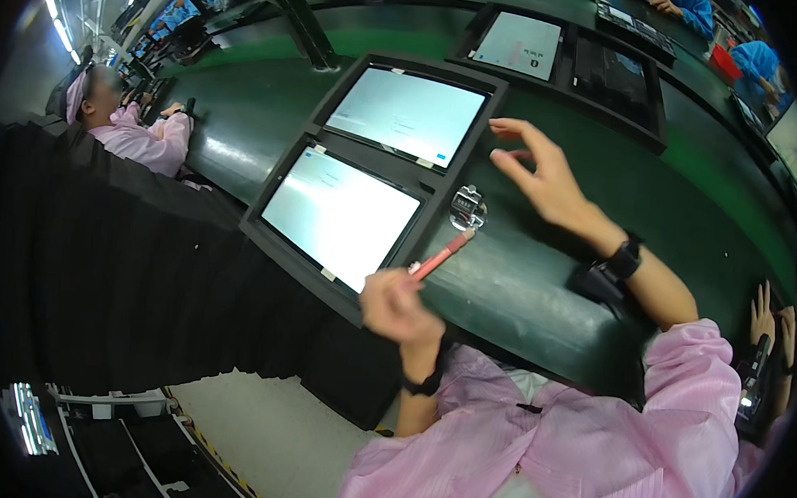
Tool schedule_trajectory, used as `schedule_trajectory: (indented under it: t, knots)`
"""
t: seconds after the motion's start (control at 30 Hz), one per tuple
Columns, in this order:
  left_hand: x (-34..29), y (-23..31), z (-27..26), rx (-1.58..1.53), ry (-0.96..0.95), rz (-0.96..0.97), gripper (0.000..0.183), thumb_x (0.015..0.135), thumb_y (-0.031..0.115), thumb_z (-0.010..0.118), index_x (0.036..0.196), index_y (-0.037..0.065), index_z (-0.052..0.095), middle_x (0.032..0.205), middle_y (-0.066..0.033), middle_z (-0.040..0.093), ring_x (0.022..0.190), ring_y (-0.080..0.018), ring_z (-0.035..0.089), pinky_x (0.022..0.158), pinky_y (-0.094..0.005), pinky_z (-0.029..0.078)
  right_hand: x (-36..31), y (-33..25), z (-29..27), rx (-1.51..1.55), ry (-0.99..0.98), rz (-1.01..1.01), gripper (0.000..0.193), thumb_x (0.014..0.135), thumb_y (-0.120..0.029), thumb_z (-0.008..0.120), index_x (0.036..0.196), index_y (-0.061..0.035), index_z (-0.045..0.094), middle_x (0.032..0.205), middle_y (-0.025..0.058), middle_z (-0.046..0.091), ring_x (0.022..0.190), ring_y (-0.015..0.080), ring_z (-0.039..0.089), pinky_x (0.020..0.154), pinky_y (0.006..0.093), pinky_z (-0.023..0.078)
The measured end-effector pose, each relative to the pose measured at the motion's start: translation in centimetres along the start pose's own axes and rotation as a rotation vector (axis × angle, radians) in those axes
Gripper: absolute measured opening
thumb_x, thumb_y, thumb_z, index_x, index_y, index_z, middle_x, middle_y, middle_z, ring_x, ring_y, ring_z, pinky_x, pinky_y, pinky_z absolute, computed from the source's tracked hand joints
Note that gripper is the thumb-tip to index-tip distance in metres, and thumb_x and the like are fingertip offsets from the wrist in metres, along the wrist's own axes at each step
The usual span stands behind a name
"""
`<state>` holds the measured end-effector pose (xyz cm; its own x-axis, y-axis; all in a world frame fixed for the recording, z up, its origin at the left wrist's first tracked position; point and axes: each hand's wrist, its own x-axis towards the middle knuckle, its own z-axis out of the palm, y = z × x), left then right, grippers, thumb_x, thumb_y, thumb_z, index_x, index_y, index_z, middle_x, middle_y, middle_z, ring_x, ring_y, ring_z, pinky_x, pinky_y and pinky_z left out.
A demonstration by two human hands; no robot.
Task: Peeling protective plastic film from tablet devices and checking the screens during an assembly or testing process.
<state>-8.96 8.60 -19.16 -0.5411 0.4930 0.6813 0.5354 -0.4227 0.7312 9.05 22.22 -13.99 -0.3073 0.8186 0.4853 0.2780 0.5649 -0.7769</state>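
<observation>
Pen juts from left hand, apart from right hand.

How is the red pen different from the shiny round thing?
The red pen is long and thin; the shiny thing is roundish. The pen is pinkish red, the shiny thing mostly silver. The left hand seems to hold the pen, while the shiny thing lies on the green table. Both are near the black tray.

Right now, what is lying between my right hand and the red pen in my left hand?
In the head view, a chrome tally counter lies on the green bench between your right hand and the red pen.
</observation>
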Motion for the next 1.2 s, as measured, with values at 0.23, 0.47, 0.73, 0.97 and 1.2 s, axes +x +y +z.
schedule_trajectory:
  t: [0.23, 0.47, 0.73, 0.97, 1.2]
  knots:
    - [3.8, -2.2, -9.9, 0.0, 0.13, -0.704, 0.054, 0.085, 0.023, 0.058, 0.125, 0.003, 0.027, 0.11, -0.0146, 0.043, 0.095, -0.0176, 0.047, 0.075, -0.0305, 0.039, 10.1, 8.3, -2.8, -0.521, -0.044, 0.059, 0.06, 0.08, -0.044, 0.053, 0.111, 0.0081, 0.048, 0.101, 0.0241, 0.058, 0.099, 0.0356, 0.053, 0.087, 0.0376, 0.041]
    - [4.5, -6.5, -10.6, -0.386, -0.01, -0.921, 0.042, 0.083, 0.013, 0.061, 0.112, -0.006, 0.038, 0.091, -0.0114, 0.056, 0.079, -0.0139, 0.058, 0.063, -0.024, 0.049, 12.3, 12.2, 1.5, -0.548, 0.094, 0.263, 0.073, 0.068, -0.043, 0.068, 0.114, 0.0076, 0.041, 0.102, 0.0261, 0.056, 0.099, 0.0373, 0.054, 0.085, 0.0399, 0.042]
    - [6.5, -5.4, -9.2, -0.717, 0.059, -0.989, 0.022, 0.069, 0.008, 0.061, 0.088, -0.002, 0.056, 0.087, -0.0077, 0.057, 0.081, -0.0182, 0.055, 0.073, -0.0284, 0.045, 13.7, 10.8, -0.3, -0.278, 0.261, 0.31, 0.053, 0.063, -0.041, 0.072, 0.051, 0.0075, 0.054, 0.056, 0.02, 0.056, 0.052, 0.0294, 0.056, 0.054, 0.0401, 0.044]
    - [4.4, 6.1, -10.3, 0.141, 0.002, 0.093, 0.038, 0.08, 0.007, 0.054, 0.114, -0.004, 0.043, 0.11, -0.0158, 0.046, 0.099, -0.0242, 0.05, 0.09, -0.0348, 0.039, 9.0, -4.4, -7.8, -0.215, 0.477, 0.029, 0.057, 0.06, -0.043, 0.072, 0.09, 0.0053, 0.064, 0.075, 0.0182, 0.063, 0.072, 0.0254, 0.062, 0.069, 0.033, 0.048]
    - [-2.4, 8.5, -5.7, 0.002, -0.085, 0.361, 0.042, 0.082, 0.024, 0.055, 0.111, -0.005, 0.044, 0.102, -0.0217, 0.051, 0.091, -0.0284, 0.054, 0.082, -0.0374, 0.042, -6.1, -10.2, -21.8, -0.27, 0.763, 0.174, 0.031, 0.072, -0.027, 0.069, 0.083, 0.0023, 0.066, 0.069, 0.0051, 0.062, 0.056, 0.0107, 0.056, 0.058, 0.0235, 0.047]
